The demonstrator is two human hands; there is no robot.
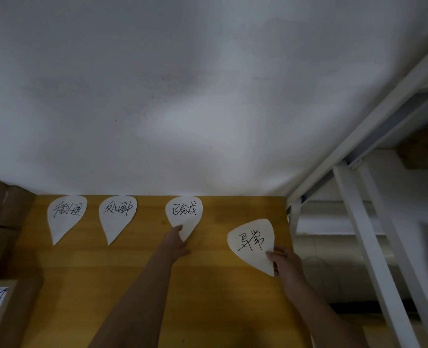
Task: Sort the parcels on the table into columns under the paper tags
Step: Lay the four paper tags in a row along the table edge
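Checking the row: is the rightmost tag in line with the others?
Out of line: the rightmost tag, in the right hand, sits nearer than the other three.

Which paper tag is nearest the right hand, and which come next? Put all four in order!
1. The rightmost tag, pinched by the right hand itself.
2. The third tag, to its left, held at its tip by the left hand.
3. The second tag, farther left.
4. The leftmost tag, beside the boxes.
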